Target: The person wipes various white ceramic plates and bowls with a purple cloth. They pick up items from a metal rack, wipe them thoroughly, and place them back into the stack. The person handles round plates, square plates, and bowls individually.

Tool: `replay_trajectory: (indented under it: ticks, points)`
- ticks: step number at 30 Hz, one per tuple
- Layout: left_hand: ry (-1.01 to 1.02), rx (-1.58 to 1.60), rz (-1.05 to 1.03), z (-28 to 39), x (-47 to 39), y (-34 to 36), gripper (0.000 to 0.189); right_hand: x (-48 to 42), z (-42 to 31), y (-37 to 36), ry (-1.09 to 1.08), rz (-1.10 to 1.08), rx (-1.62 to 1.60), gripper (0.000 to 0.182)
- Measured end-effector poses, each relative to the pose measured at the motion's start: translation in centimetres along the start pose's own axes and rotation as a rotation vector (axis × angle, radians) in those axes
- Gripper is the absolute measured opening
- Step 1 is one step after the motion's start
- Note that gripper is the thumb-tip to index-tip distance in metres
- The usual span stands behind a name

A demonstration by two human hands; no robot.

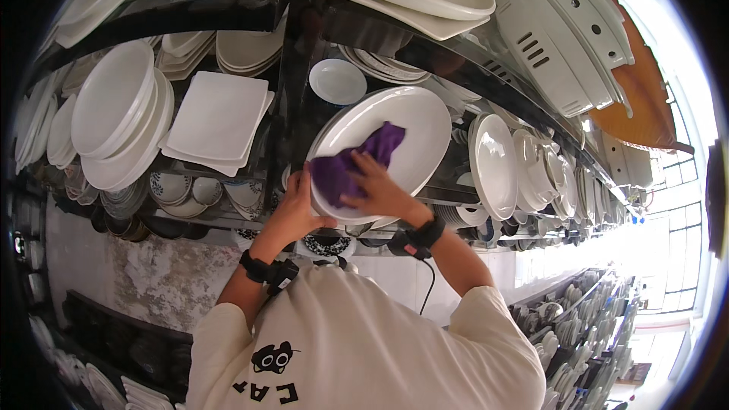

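Observation:
A large white oval ceramic plate (421, 125) lies tilted on top of similar plates at the shelf's front edge. My left hand (296, 205) grips the left rim of the plate, its thumb along the near edge. On the plate's face lies a crumpled purple cloth (336, 173). My right hand (379, 188) presses on this cloth with its fingers spread, over the lower middle of the plate. Part of the cloth reaches up beyond the fingers, and another part reaches left close to my left hand. Both wrists wear black straps with small devices.
A small white bowl (338, 82) stands behind the oval plate. Square white plates (219, 114) and stacked round dishes (114, 102) are at left. More oval plates (494, 166) stand at right. An upper shelf edge (398, 40) with large platters overhangs the back. Patterned bowls (171, 188) sit below.

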State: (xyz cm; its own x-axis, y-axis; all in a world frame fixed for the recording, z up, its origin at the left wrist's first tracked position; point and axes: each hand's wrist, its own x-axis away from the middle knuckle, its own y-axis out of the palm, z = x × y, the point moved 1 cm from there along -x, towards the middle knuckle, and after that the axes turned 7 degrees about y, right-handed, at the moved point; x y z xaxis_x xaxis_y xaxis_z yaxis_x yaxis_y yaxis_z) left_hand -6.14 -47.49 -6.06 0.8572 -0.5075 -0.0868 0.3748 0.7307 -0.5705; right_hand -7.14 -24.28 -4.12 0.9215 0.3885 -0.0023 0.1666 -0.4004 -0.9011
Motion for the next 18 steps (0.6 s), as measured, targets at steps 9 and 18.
replay_trajectory:
  ticks: [9,18]
  points:
    - [-0.015,-0.126,0.057,1.2,0.2,-0.1,0.126,2.6,3.6,-5.3,0.033,-0.118,-0.066,0.044]
    - [-0.150,-0.110,0.013,1.5,0.4,-0.6,0.124,-7.1,14.3,-6.3,0.716,0.471,0.418,0.055]
